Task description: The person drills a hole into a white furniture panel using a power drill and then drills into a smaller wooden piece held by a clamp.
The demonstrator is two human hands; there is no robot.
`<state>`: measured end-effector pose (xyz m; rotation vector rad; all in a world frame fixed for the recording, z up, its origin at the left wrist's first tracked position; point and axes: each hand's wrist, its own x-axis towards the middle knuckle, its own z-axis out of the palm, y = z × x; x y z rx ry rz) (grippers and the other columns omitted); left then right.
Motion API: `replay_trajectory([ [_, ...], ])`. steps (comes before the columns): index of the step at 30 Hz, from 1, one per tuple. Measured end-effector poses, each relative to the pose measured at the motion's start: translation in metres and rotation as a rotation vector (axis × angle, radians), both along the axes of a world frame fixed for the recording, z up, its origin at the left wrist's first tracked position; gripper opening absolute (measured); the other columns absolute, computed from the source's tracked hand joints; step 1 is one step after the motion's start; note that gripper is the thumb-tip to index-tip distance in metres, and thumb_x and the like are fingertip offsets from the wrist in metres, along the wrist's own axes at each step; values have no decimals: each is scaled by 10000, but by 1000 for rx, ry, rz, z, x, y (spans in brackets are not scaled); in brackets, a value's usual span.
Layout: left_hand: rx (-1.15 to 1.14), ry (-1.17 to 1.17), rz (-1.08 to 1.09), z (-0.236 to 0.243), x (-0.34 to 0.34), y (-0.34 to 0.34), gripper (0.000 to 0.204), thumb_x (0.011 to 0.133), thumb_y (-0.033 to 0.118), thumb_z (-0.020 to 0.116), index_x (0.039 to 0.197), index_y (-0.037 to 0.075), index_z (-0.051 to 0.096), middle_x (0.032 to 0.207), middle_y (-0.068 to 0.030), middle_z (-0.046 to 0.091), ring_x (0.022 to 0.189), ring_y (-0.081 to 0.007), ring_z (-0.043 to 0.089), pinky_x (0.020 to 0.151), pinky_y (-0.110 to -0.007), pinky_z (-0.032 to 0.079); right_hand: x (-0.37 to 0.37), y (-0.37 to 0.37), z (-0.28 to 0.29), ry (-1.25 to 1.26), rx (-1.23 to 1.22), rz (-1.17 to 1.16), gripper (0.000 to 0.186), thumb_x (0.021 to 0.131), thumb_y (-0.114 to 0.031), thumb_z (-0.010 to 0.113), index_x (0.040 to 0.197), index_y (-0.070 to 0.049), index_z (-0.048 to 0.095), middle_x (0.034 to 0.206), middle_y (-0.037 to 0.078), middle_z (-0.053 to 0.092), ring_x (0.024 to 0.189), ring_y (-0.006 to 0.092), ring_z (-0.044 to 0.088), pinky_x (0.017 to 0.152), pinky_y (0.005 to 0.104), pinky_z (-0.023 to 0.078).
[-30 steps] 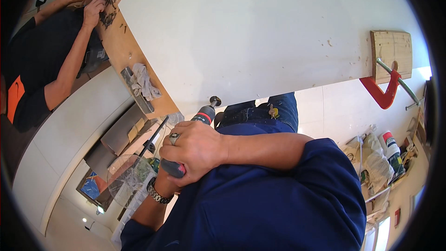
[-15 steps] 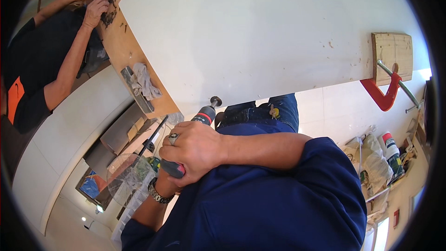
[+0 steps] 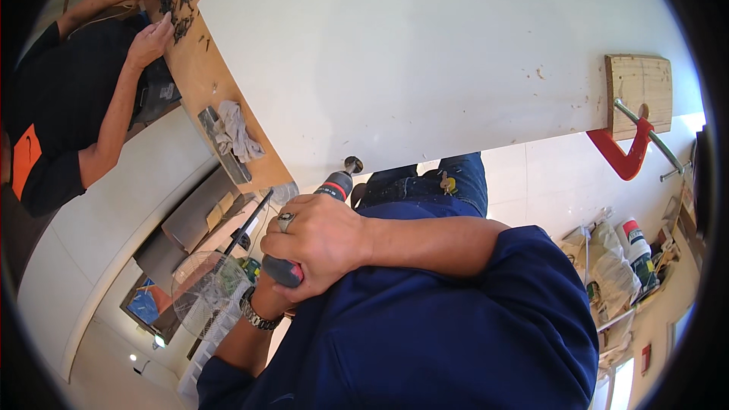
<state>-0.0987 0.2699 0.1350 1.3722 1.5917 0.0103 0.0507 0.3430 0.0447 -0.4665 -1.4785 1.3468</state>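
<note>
At the near edge of the white panel (image 3: pixel 463 45), toward its left corner, the power drill (image 3: pixel 334 186) points away from the wearer, its round cutter bit (image 3: pixel 353 164) at the panel surface; bit depth cannot be told. Right hand (image 3: pixel 323 235): fingers wrapped round the drill body, ring visible. Left hand (image 3: pixel 275 296): mostly hidden behind the right one, watch at its wrist; its grip cannot be told. Change over the last second: drill and both forearms nearly unmoved, but the bit's face now shows a brownish, lighter patch where it looked darker; it may have turned, or shavings may have caught in it. Reading: work stays on one spot, with no shift along the edge. Also changed: a co-worker's nearer hand (image 3: pixel 150 42) has drawn back slightly from the dark screws (image 3: pixel 181 0) heaped on the wooden worktop (image 3: pixel 228 95). Unchanged: red C-clamp (image 3: pixel 629 164) at the panel's right, on a wooden block (image 3: pixel 651 87); crumpled rag (image 3: pixel 240 134) on the worktop, left of the drill; loose chips scattered on the panel.
</note>
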Motion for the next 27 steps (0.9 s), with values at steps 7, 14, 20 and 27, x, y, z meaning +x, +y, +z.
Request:
replay_trajectory([
  [7, 22, 32, -32, -4, 5, 8, 456, 818, 176, 694, 1196, 26, 487, 1141, -170, 526, 1046, -310, 574, 850, -393, 475, 0, 0, -3, 15, 10, -67, 326, 611, -325, 735, 755, -79, 578, 644, 48, 565, 540, 243, 569, 569, 360, 489],
  [14, 2, 37, 39, 2, 15, 8, 454, 818, 157, 688, 1201, 22, 485, 1144, -163, 527, 1047, -302, 573, 862, -388, 472, 6, -2, -1, 30, 15, -44, 343, 609, -336, 744, 766, -73, 591, 646, 54, 566, 552, 242, 576, 560, 360, 487],
  [20, 42, 47, -69, 3, 16, 9, 462, 813, 161, 692, 1203, 21, 486, 1161, -164, 527, 1063, -300, 571, 865, -388, 471, 5, -4, -2, 27, 30, -48, 348, 622, -346, 748, 774, -73, 596, 590, 59, 541, 512, 259, 564, 558, 368, 489],
  [27, 9, 100, -258, 4, 1, 2, 509, 769, 178, 731, 1195, 20, 502, 1127, -158, 556, 1037, -307, 584, 852, -401, 475, 9, -1, 1, -70, 30, -10, 385, 622, -391, 749, 793, -78, 605, 557, 72, 541, 493, 288, 563, 555, 377, 483],
])
